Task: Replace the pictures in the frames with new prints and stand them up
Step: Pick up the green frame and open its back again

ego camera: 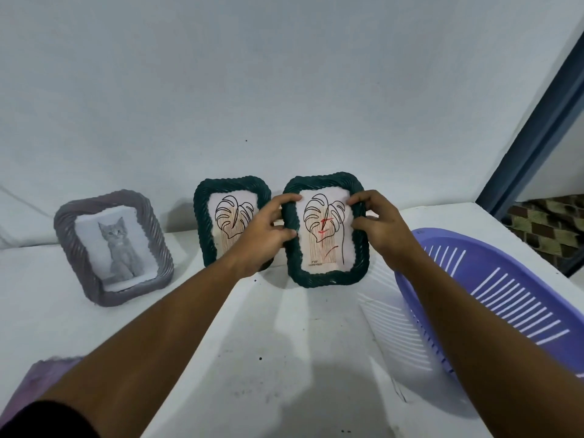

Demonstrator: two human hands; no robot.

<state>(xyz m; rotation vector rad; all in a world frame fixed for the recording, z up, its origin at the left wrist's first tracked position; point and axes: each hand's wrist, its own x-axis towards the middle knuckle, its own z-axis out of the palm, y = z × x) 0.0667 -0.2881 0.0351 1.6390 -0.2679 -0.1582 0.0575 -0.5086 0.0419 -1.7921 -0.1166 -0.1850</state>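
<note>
Three woven frames stand on the white table against the wall. A grey frame at the left shows a kitten print. A dark green frame in the middle shows a leaf line drawing. A second dark green frame to its right shows the same leaf drawing with a red mark. My left hand grips this frame's left edge, fingers curled over the rim. My right hand grips its right edge. The frame stands upright with its bottom edge at the table.
A purple slatted plastic basket lies tilted at the right, close to my right forearm. A purplish cloth shows at the lower left corner. A dark door frame rises at the far right.
</note>
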